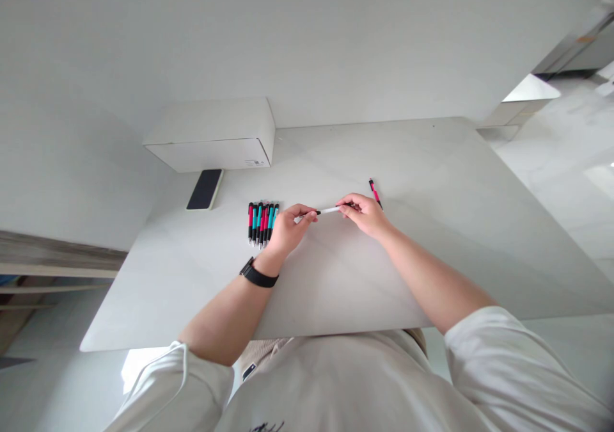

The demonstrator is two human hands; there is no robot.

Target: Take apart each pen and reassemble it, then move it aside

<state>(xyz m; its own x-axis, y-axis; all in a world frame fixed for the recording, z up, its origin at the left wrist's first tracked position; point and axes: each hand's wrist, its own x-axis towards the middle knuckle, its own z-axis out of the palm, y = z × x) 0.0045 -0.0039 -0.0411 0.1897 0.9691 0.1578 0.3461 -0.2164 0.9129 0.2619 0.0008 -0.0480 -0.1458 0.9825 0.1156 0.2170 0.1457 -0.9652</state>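
Pen row (261, 223) lined up; right of it, I see left hand (286, 228), right hand (366, 216) pinching white pen (329, 210); pink pen (375, 192) loose beyond.

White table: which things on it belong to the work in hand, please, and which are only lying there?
Seem to belong:
- white-and-black pen, held between left hand and right hand
- row of pink and teal pens, beside the left hand
- single pink pen, near the right hand

Probably just lying there:
- phone
- white box
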